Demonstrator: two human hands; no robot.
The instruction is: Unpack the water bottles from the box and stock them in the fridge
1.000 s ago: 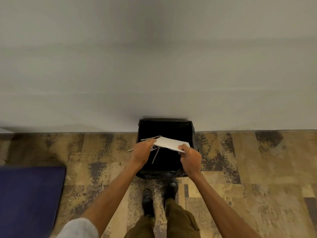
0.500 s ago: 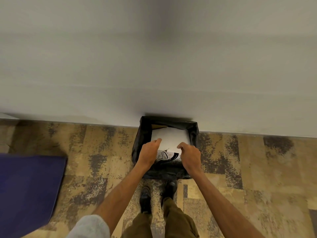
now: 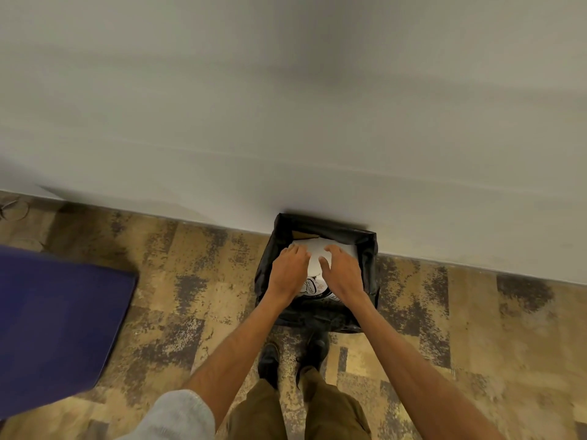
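Water bottles, their box and the fridge were not shown anywhere in the head view, so where they stood could not be told. What was shown was a square black bin lined with a black plastic bag (image 3: 370,249), set on the mottled brown floor (image 3: 190,281) against a plain pale wall (image 3: 286,122). A white paper sheet or bag with dark printing (image 3: 315,265) lay inside it, over a scrap of brown cardboard (image 3: 300,234).

The left hand (image 3: 287,269) and the right hand (image 3: 342,271) were laid side by side on the white paper. The fingers were spread and pressed down on it, and nothing was seen to be pinched or gripped. A dark blue mat (image 3: 57,322) lay well apart to the left, and black shoes (image 3: 270,360) were planted just before the bin.

The step in hand was judged to be the disposal of waste packaging. It would be done well if the paper were pushed down evenly under flat palms and kept clear of the liner's rim, so that the bag was not dragged into the bin. The hands would then need to be lifted straight out, empty, and the box sought again.
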